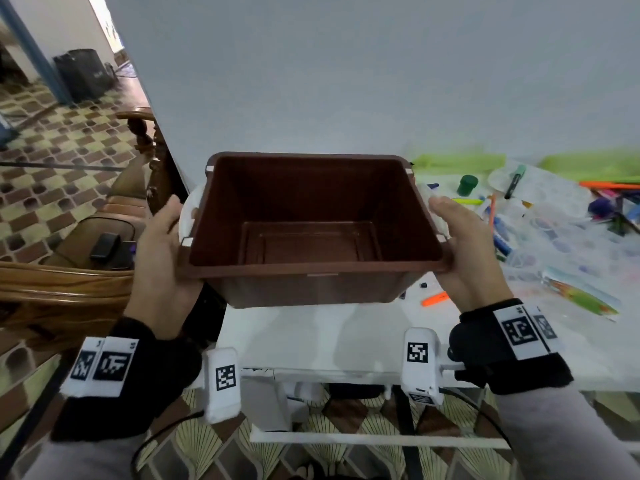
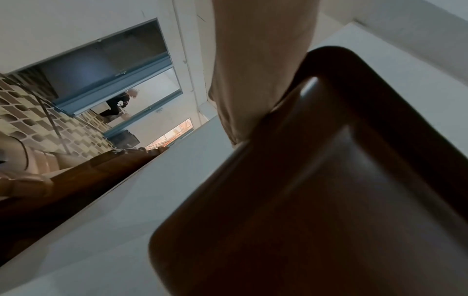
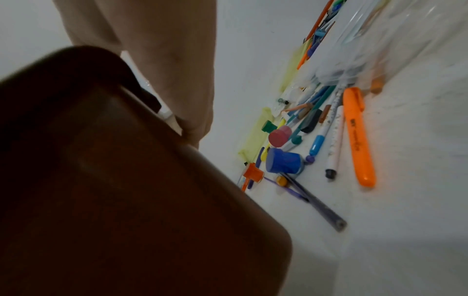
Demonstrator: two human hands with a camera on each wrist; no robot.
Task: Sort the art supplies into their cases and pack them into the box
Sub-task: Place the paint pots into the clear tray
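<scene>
Brown plastic box (image 1: 311,233), empty, held up above the left end of the white desk (image 1: 346,334), open side toward the head cam. Left hand (image 1: 162,251) and right hand (image 1: 464,251) each grip a side rim, fingers curled under it. Best move, I'd judge: keep it level, set it flat on bare desk left of the scattered markers (image 1: 498,216), clear of the orange highlighter (image 3: 359,138) and the edge.
</scene>
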